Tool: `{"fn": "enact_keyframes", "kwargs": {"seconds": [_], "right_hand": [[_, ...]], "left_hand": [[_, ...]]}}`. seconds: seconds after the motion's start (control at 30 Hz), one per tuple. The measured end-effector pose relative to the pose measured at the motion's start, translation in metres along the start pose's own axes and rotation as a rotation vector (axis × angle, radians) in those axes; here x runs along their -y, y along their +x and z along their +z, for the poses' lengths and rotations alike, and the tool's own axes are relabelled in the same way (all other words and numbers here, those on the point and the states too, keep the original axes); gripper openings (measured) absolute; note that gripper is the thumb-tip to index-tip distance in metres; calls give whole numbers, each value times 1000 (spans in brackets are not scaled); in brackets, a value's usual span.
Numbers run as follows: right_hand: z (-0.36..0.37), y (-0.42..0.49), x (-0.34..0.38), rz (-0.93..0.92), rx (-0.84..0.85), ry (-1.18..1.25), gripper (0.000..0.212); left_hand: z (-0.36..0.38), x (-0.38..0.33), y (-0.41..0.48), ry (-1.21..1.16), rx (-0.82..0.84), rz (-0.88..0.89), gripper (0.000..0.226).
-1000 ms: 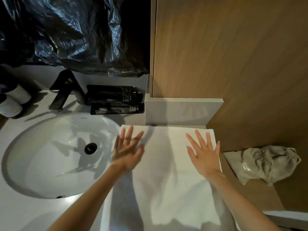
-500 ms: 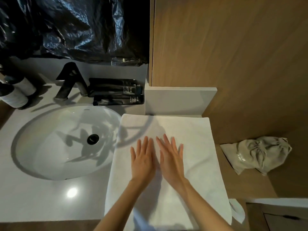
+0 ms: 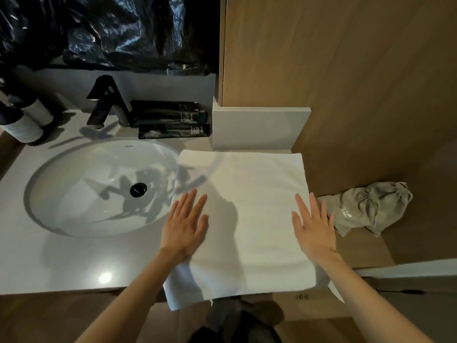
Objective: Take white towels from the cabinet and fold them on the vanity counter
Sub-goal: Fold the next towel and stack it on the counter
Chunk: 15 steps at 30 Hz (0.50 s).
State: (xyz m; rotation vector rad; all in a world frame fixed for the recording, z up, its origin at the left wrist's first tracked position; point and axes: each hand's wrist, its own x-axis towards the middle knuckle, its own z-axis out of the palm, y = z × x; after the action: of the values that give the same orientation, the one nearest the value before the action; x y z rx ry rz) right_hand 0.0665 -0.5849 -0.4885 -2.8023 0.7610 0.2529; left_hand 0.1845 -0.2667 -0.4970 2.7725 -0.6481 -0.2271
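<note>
The white towel (image 3: pixel 247 206) lies flat on our worktop (image 3: pixel 61 263), long axis 12 to 6 o'clock, our left hand (image 3: pixel 184 229) resting at its 9 o'clock edge, right hand (image 3: pixel 312 231) at 3, fingers (image 3: pixel 188 201) straight, gripping nothing.

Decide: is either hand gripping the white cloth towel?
No; the left hand and right hand rest flat, fingers straight, on the white cloth towel.

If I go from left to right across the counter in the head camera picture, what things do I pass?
white bottles → sink → left hand → white towel (its bare middle) → right hand → grey drawstring bag
</note>
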Motion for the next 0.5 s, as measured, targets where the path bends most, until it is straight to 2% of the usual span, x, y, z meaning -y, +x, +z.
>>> {"fn": "enact_keyframes", "kwargs": {"seconds": [0.1,0.2,0.33,0.4,0.5], "right_hand": [[-6,-10,17,22,-26,-72,56],[-9,-40,64,-155,-138,59,54],[21,-75,117,-232,-9,85,53],[37,-88,118,-244,3,14,57],[40,-96,85,-283,-28,-52,55]], "left_hand": [[-8,-10,0,27,39,-59,67],[-13,-42,-15,-30,-74,-92,72],[7,-75,-50,-85,-81,-79,66],[16,-74,-66,-73,-30,-103,65],[16,-55,-79,-65,-48,-38,60]]}}
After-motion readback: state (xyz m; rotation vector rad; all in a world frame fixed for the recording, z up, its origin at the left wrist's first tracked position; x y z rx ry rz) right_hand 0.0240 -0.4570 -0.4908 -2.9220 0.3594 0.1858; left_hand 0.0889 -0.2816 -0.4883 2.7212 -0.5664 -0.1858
